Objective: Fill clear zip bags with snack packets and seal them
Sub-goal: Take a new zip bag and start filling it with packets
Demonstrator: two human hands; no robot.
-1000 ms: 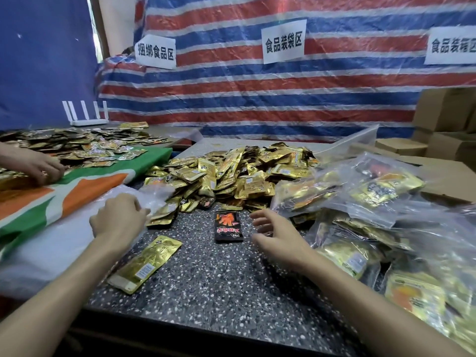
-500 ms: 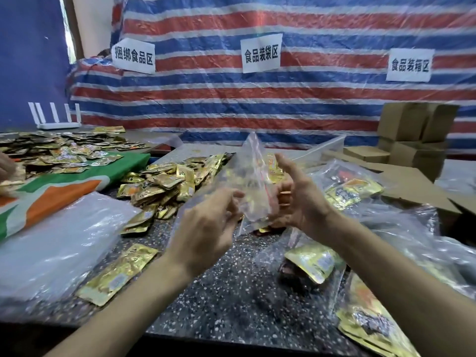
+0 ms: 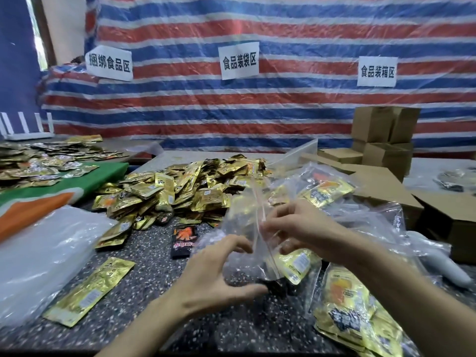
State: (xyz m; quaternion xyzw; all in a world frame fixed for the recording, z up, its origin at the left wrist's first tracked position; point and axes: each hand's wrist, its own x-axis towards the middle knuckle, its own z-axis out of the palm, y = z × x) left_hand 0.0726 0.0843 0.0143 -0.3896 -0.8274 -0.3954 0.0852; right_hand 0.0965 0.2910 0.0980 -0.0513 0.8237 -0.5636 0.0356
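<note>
Bag: clear zip bag (image 3: 240, 225), near middle.
Left: my left hand (image 3: 213, 276) curls round one side, steadying it.
Right: my right hand (image 3: 301, 228) pinches the zip edge, maybe opening it.
Packets: snack packets (image 3: 180, 191) lie behind, handy.

Speckled dark table (image 3: 144, 287): gold packet pile (image 3: 180, 191) at centre, lone gold packet (image 3: 90, 292) lower left, black packet (image 3: 184, 240) mid-frame, clear bag stack (image 3: 38, 253) left, filled bags (image 3: 347, 310) lower right.

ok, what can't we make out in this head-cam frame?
Head view only:
1. Clear zip bag: zip open or sealed unclear; right hand and left hand grip it, film is see-through and blurred.
2. Gold packet pile: print too small.
3. Filled bags: cut off at bottom-right edge.
</note>
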